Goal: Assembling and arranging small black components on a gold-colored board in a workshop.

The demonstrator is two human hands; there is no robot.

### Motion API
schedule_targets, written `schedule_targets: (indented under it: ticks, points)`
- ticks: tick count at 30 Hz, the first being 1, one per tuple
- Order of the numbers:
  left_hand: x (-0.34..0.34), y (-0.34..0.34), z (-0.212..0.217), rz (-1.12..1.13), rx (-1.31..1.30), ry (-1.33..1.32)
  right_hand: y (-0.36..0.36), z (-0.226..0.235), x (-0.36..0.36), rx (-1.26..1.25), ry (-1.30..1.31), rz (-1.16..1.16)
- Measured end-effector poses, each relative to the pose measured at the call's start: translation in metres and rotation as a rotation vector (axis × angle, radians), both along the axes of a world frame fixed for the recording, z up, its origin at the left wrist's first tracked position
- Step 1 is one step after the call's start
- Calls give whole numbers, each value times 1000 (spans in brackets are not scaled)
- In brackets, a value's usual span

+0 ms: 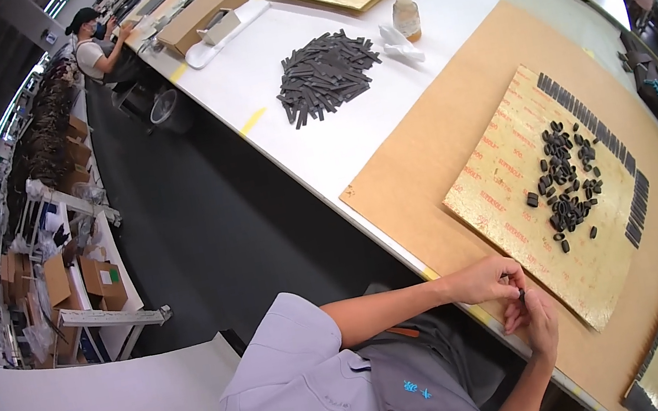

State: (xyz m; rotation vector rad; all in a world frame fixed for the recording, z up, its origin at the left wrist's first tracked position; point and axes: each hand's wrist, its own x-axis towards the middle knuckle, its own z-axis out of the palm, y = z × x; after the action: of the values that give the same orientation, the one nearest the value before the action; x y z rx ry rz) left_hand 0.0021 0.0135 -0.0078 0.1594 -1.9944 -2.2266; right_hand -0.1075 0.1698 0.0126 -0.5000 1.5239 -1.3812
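Both hands meet at the table (pixel 427 162) edge; left hand (pixel 490 278) and right hand (pixel 536 320) curl nearly closed, pinching one small dark strip piece (pixel 521 293); matte black folded loops (pixel 566 177) heap on a tan board (pixel 517 225) just beyond.

Long workbench with a matt brown cardboard-like sheet (pixel 457 130) over its top; yellowish glossy printed flat board (pixel 513 199) upon it; small matt black rubbery loops (pixel 565 172) heaped there; grey-lilac soft cloth shirt sleeve (pixel 286 363).
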Motion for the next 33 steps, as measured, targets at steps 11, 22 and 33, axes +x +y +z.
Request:
schedule_targets:
  ticks: [11, 22, 33]
  points:
    - [-9, -10, -9, 6, -107, 139, -2, -22, -12, -4, 385, -150]
    - [-9, 14, 4, 77, 633, 67, -30, 13, 17, 3, 355, -112]
    - [-19, 31, -3, 43, 535, 92, -27, -13, 32, -189, 420, -300]
